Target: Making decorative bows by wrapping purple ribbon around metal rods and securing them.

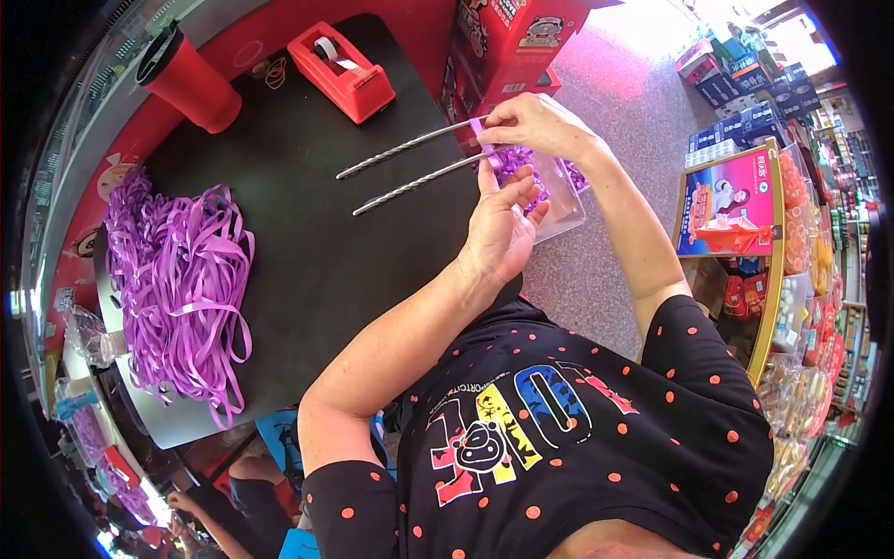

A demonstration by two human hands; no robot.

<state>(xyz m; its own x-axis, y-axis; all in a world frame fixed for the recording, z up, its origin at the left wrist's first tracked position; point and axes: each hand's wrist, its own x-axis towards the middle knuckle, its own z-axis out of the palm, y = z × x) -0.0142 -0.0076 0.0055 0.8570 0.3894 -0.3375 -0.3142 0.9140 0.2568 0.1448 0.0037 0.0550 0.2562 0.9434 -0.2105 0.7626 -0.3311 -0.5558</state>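
Two long twisted metal rods [410,146] lie side by side over the near right part of the black table. Purple ribbon [485,140] is looped about their right ends. From above, my right hand [540,126] pinches this ribbon near the end of the upper rod. My left hand [503,224] is below it, palm turned up. One of its digits points up against the ribbon by the lower rod, while the others curl loosely apart. Behind my hands, purple curled ribbon pieces [517,168] lie in a clear plastic box [566,212], partly hidden.
A big heap of purple ribbon [186,289] covers the left of the black table [307,307]. At the far side stand a red tumbler [196,88], rubber bands [276,73] and a red tape dispenser [343,70]. A red carton [503,51] and shop shelves [810,279] are right.
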